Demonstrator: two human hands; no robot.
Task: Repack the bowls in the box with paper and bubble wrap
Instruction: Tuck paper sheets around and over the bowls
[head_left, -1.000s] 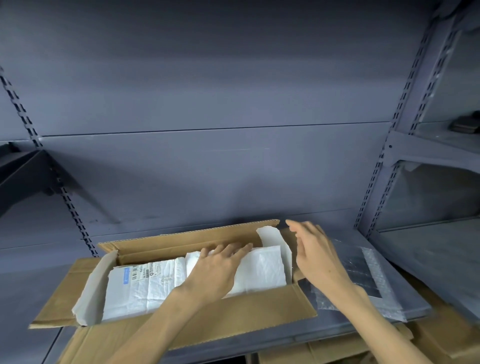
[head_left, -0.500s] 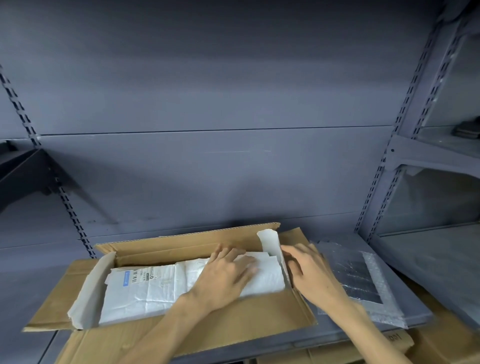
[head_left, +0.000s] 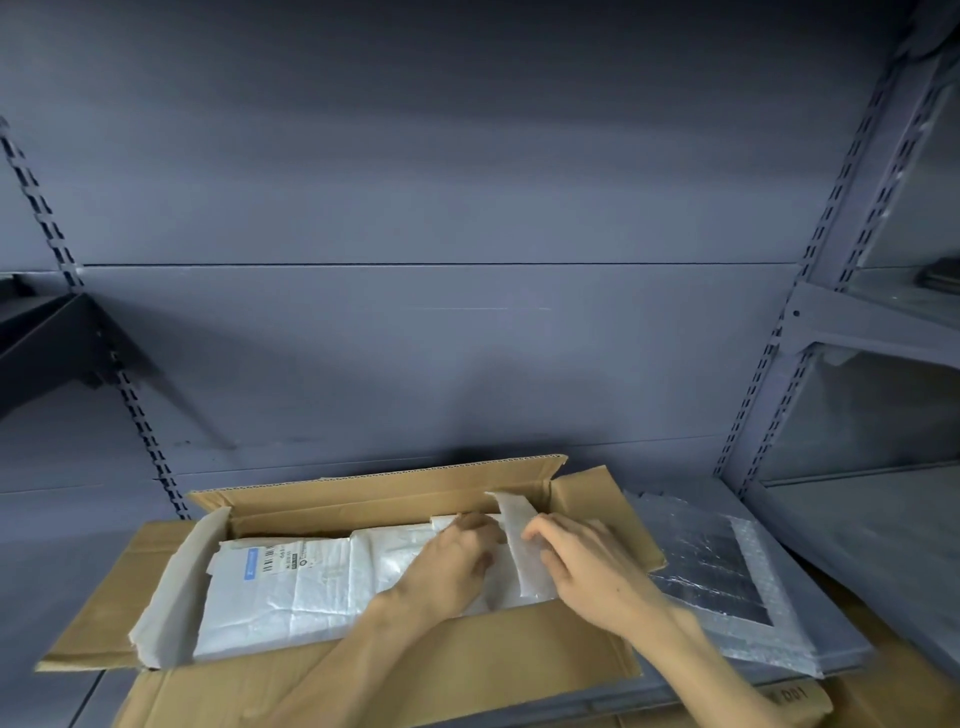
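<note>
A: Where is the white wrapped paper bundle (head_left: 291, 587)?

B: It lies flat inside the open brown cardboard box (head_left: 374, 493) on the grey metal shelf (head_left: 831, 530). The left hand (head_left: 452, 561) presses on it with fingers spread; the right hand (head_left: 587, 566) pinches the upright white paper flap (head_left: 519, 540).

A: How will it handle?

B: Probably soft outside, fragile inside. The person should hold it from below, by both ends.
</note>
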